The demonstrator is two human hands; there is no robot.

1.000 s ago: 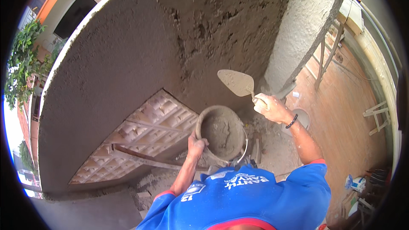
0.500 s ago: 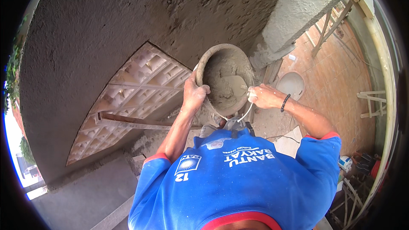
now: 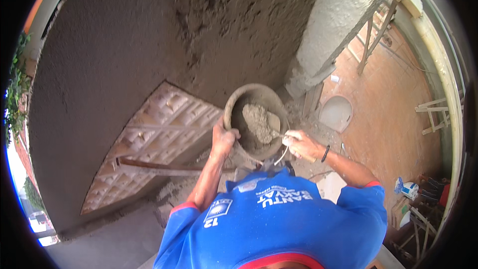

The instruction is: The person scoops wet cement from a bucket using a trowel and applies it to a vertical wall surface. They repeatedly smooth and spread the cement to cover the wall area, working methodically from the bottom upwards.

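My left hand (image 3: 224, 138) grips the left rim of a mortar-caked bucket (image 3: 228, 114), its thumb over the edge. Wet grey mortar coats the inside. In my right hand (image 3: 302, 146) is the handle of a trowel (image 3: 273, 121), with the fingers closed round it. Its blade lies over the bucket's mouth and bears a heap of mortar (image 3: 257, 122). The bucket's pale handle hangs down close below my right hand. Part of the trowel blade is hidden under the heap.
Ahead stands a wall of rough grey plaster (image 3: 114, 55) with a patterned block panel (image 3: 159, 124) in it. A wooden strip (image 3: 164, 168) crosses below the panel. To the right are a pale basin (image 3: 336, 113) on the tiled floor and wooden stands (image 3: 433, 114).
The trowel has come up out of the mortar with a heap on its blade. The bucket sits lower in view, and the view has shifted a little.
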